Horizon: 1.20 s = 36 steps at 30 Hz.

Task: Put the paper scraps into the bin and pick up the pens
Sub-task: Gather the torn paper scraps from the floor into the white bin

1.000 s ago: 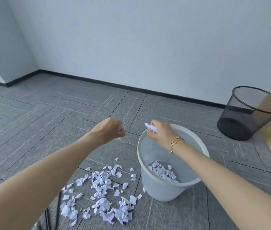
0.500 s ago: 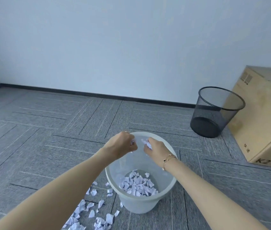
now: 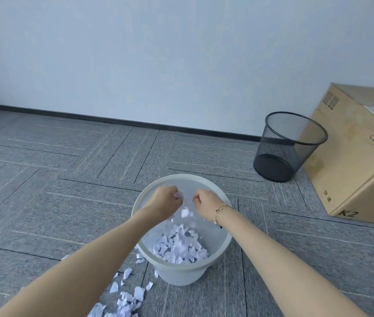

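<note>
A round white plastic bin (image 3: 179, 274) stands on the carpet right in front of me, with a heap of white paper scraps (image 3: 179, 248) at its bottom. Both my hands hover over its opening. My left hand (image 3: 166, 201) is curled, with a bit of paper showing at its fingertips. My right hand (image 3: 206, 203), which wears a bracelet, is curled with no paper visible in it. A few scraps (image 3: 184, 212) are falling between the hands into the bin. More loose scraps (image 3: 126, 298) lie on the floor at the bin's lower left. No pens are in view.
A black mesh wastebasket (image 3: 289, 149) stands at the back right near the wall. Beside it on the right is a large cardboard box (image 3: 360, 161). Grey carpet tiles (image 3: 67, 191) stretch to the left and behind the bin.
The view has swung right and down over the bin. My left hand has come over the opening beside the right one, and scraps have dropped from the hands into the bin.
</note>
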{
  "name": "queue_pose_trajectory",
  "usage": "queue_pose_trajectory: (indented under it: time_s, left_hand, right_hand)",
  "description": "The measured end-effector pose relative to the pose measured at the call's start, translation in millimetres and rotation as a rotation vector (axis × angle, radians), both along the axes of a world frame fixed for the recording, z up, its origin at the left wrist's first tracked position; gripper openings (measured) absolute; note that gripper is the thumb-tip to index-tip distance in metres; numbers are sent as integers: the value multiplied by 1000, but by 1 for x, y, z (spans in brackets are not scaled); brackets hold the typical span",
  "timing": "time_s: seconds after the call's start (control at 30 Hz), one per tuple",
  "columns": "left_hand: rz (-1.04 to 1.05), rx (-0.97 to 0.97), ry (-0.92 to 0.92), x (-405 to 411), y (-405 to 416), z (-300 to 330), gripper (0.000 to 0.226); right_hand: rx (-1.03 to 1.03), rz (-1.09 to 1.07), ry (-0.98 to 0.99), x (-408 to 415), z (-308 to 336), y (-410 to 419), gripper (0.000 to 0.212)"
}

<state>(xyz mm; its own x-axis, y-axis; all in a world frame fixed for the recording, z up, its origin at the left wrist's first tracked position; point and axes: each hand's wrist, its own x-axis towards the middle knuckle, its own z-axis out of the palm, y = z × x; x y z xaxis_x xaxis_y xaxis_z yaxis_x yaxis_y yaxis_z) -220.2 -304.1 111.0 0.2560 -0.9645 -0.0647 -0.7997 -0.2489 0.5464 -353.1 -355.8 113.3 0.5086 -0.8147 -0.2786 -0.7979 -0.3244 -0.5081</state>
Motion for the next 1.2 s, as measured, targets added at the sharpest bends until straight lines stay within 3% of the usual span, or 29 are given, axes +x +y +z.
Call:
queue_pose_trajectory:
  time_s: [0.1, 0.17, 0.27, 0.47, 0.6, 0.77, 0.83, 0.97, 1.2]
  left_hand:
    - [40, -20, 25, -1, -1, -9, 29]
    - [-37, 84, -10, 1, 0, -17, 22]
    - [-187, 222, -63, 8, 2, -20, 33]
    - [-135, 43, -15, 14, 6, -11, 42]
    - [-348, 280, -97, 7, 25, -2, 70]
    - [-408, 474, -351, 21, 34, 5, 71]
    - [-354, 380, -305, 33, 38, 12, 61]
    - [-193, 66, -215, 67, 56, 38, 40]
    - [-60, 80, -269, 139, 110, 37, 39]
  right_hand:
    - [-37, 37, 23, -5, 1, 3, 22]
    - [-22, 61, 70, -5, 2, 6, 21]
    - [-11, 86, 126, -3, 1, 9, 24]
    - [-62, 100, 114, -4, 0, 11, 23]
    - [-60, 120, 159, -4, 3, 14, 16]
    - [-22, 275, 384, -7, 10, 21, 59]
    - [21, 260, 345, -6, 13, 24, 60]
    - [22, 222, 192, 9, 30, 34, 40]
    - [-233, 343, -68, 69, 47, 71, 30]
